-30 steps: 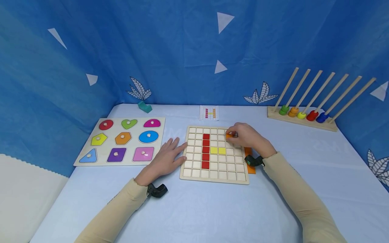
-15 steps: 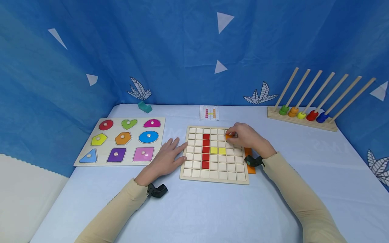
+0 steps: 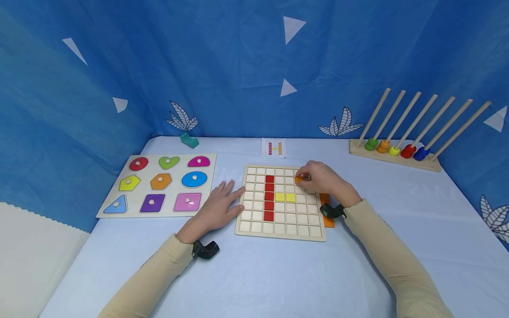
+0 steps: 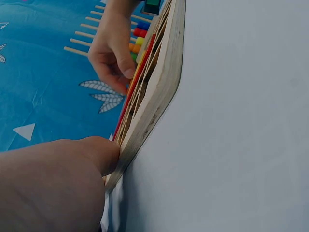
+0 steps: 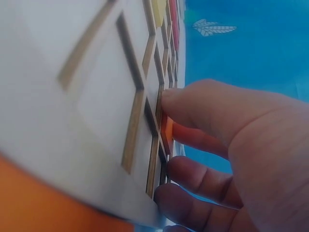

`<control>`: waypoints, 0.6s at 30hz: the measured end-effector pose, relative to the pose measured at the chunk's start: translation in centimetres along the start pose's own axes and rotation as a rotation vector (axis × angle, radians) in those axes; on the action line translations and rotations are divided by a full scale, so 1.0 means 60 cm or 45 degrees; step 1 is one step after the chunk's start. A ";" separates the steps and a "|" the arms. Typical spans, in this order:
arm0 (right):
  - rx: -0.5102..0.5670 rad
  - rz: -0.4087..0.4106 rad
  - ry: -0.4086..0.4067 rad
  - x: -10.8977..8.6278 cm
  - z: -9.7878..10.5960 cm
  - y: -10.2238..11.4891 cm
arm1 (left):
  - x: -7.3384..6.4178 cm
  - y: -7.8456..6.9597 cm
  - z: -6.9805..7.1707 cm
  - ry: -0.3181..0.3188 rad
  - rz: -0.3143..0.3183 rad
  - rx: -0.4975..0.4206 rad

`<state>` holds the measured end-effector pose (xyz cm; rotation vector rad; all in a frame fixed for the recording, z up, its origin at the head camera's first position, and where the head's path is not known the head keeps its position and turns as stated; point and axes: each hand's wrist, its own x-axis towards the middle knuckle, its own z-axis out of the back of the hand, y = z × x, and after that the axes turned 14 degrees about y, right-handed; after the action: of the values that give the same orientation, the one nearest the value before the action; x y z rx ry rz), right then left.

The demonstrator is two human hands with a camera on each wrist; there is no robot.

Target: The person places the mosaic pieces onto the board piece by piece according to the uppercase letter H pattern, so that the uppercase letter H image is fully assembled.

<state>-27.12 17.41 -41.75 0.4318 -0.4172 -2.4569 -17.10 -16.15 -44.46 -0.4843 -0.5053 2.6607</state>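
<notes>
A square wooden grid board [image 3: 291,230] lies on the white table, holding a column of several red tiles [image 3: 269,195] and two yellow tiles [image 3: 285,197]. My right hand [image 3: 323,179] pinches an orange tile [image 3: 298,179] at a cell in the upper right of the grid. Seen from the right wrist, thumb and index finger are on this orange tile [image 5: 167,137], with the other fingertips low over nearby cells. At the board's left edge my left hand [image 3: 216,208] rests with fingers spread, fingertips on the rim.
An orange piece [image 3: 329,221] shows from under the board's right edge. Behind the board lies a small pattern card [image 3: 273,148]. A knobbed shape puzzle [image 3: 135,198] is at left, a teal block [image 3: 189,140] behind it. A peg rack with coloured beads [image 3: 397,155] stands back right.
</notes>
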 end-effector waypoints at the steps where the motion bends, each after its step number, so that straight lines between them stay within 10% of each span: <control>1: 0.003 -0.002 0.003 0.000 0.000 0.000 | 0.000 0.000 0.000 0.000 0.000 0.000; 18: 0.005 -0.034 0.018 -0.010 0.010 0.003 | -0.002 -0.003 0.002 0.002 0.005 -0.002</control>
<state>-26.80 17.74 -40.99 0.4585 -0.4128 -2.4781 -17.01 -16.07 -44.27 -0.4885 -0.5065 2.6633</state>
